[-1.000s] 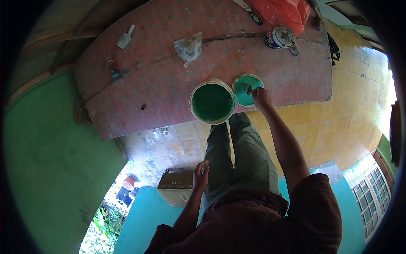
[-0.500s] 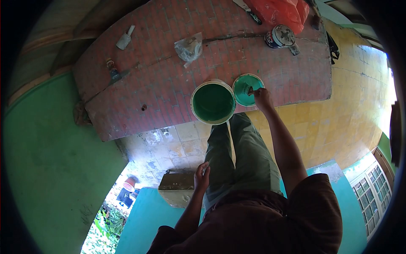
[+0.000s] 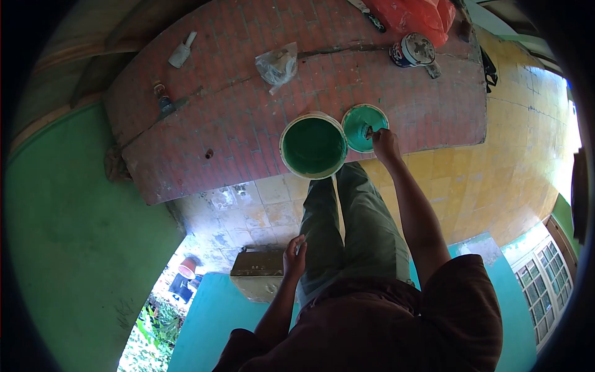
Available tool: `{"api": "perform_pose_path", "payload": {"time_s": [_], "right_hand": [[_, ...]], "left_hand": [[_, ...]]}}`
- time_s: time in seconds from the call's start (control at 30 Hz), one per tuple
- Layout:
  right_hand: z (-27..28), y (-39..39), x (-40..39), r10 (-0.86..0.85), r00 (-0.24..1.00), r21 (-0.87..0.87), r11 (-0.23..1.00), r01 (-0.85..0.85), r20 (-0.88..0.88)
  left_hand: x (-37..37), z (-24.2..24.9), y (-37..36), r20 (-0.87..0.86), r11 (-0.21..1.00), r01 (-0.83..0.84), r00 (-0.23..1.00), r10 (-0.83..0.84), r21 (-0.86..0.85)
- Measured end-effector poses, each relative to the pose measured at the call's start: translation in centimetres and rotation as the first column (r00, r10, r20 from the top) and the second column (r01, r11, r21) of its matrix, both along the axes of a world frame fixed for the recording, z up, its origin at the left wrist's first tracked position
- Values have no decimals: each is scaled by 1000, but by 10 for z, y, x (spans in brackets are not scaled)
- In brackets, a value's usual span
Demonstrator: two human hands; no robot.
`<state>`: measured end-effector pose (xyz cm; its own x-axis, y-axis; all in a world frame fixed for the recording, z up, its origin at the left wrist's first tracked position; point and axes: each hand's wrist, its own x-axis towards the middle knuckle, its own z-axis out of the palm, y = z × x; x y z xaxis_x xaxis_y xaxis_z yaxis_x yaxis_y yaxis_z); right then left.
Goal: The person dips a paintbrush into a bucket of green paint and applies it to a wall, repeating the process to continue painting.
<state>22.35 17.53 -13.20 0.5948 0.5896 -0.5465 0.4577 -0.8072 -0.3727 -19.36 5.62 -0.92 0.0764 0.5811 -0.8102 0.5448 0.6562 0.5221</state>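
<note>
**R. hand: brush held at tub**

Clock refs: 12 = top of view.

1. Placement. Tub sits on counter, approx. 10 o'clock of R. hand; inside is green. Bucket, also green inside, stands at 9 o'clock of same hand, by counter's near edge. Bucket & tub rims look to be touching, or nearly so. Prob. reason: both green contents sit side by side w/in short reach, & drips would land in tub. Plastic bag (11 o'clock of bucket), tin (1 o'clock of tub) & red bag (12 o'clock of tin) lie farther back, presumably to leave working room.

2. R. grip. Fingers pressed together on brush, i.e. pinching its handle, which is mostly hidden by hand. Brush end points to approx. 10 o'clock, w/in tub outline. Contact w/ tub floor: cannot tell.

3. L. grip. L. hand hangs low beside trousers, w/ box at its 8 o'clock. Fingers loosely bent; pale spot at fingertips, cannot tell if obj. held or just light. Hand is well apart from bucket & tub, prob. idle.
</note>
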Motion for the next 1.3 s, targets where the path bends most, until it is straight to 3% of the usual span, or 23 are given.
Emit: {"api": "perform_pose_path", "payload": {"time_s": [0.47,0.53,0.77,0.83,0.97,1.07,1.2,1.3], "right_hand": [[1,-12,-2,61,998,133,989,-63,26],[6,-14,-1,59,998,65,996,-62,34],[8,-24,-6,34,998,72,997,-38,57],[13,-23,-9,44,997,-47,998,-41,70],[-18,-37,-9,25,995,30,999,-28,98],[-6,-34,-10,20,995,27,999,-23,100],[55,-16,-18,-38,999,-37,999,39,30],[45,-19,-17,-31,999,-60,998,32,27]], "left_hand": [[-6,15,10,-18,999,3,1000,-2,44],[-8,22,16,-36,998,16,999,-13,66],[-18,24,16,-59,995,16,998,-11,95],[-18,24,14,-46,996,2,999,2,88],[-25,19,7,-1,996,-44,999,44,76],[-28,21,5,-7,997,-24,1000,25,70],[-34,24,10,-40,995,37,999,-34,93],[-37,20,11,-72,998,26,997,-22,55]]}}
